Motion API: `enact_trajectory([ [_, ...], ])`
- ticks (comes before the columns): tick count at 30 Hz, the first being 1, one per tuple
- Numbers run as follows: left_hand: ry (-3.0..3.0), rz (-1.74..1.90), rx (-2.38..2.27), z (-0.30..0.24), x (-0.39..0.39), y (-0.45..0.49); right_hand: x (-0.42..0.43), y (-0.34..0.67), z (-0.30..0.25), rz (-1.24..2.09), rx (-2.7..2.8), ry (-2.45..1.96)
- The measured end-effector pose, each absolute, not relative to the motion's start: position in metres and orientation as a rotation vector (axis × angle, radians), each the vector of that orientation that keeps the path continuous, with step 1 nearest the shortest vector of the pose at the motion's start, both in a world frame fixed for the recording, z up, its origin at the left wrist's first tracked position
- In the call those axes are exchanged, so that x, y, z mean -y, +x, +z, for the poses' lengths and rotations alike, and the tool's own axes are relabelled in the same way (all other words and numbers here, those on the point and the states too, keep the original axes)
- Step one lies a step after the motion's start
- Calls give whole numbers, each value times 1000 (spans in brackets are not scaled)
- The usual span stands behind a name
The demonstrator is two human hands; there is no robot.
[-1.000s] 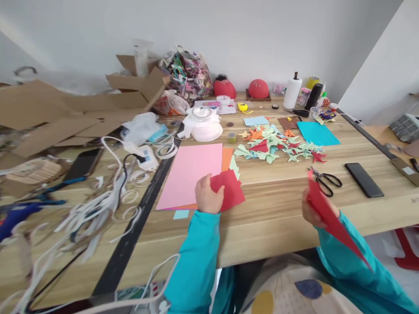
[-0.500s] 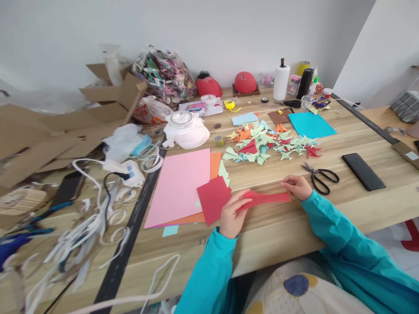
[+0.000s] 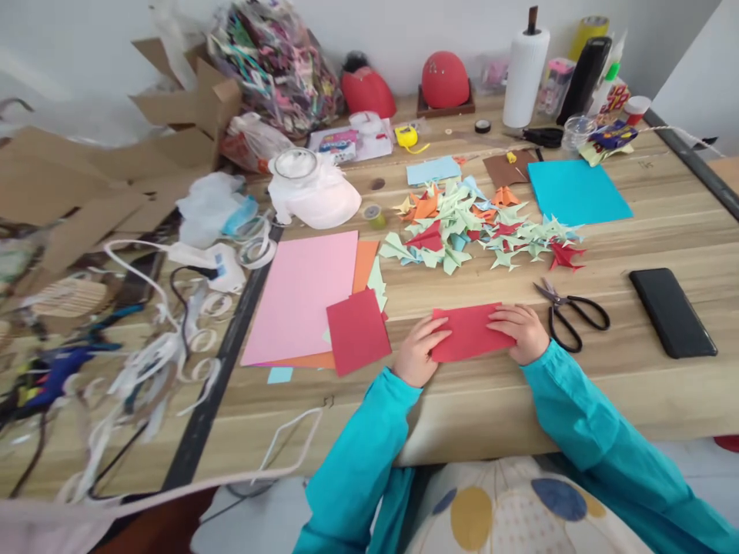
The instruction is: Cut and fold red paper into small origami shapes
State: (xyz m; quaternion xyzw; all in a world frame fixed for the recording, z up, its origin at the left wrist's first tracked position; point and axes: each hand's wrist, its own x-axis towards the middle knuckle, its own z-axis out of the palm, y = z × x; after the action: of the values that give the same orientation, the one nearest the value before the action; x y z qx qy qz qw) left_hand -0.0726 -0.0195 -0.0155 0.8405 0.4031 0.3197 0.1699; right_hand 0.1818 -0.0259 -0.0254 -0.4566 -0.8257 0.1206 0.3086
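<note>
- Left hand (image 3: 420, 352) and right hand (image 3: 523, 335) grasp the red paper (image 3: 469, 332) between them, near the front of the table (image 3: 629, 400).
- Uneven pull could crease it askew; its edges look too blurred to judge.
- A rightward slip could nudge the scissors (image 3: 556, 300).

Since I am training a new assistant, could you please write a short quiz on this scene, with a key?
1. Multiple choice: What do the person's left hand and right hand both hold?
A) A yellow tape measure
B) A bright red rectangular paper
C) A brown cardboard box

2. True or false: The black-handled metal scissors lie between the right hand and the black rectangular smartphone.

3. Fill in: Left of the left hand, a loose dark red rectangular paper covers one corner of a large ____ paper sheet, under which orange paper shows.

Key: 1. B; 2. True; 3. pink.
</note>
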Motion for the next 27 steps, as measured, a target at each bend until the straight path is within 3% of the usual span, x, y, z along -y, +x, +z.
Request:
enact_trajectory([
  [6, 2473, 741, -1108, -17, 22, -87, 29, 187, -28, 326, 2198, -1236],
  [27, 2123, 895, -1505, -5, 26, -74, 25, 179, -9, 349, 1993, -1492],
])
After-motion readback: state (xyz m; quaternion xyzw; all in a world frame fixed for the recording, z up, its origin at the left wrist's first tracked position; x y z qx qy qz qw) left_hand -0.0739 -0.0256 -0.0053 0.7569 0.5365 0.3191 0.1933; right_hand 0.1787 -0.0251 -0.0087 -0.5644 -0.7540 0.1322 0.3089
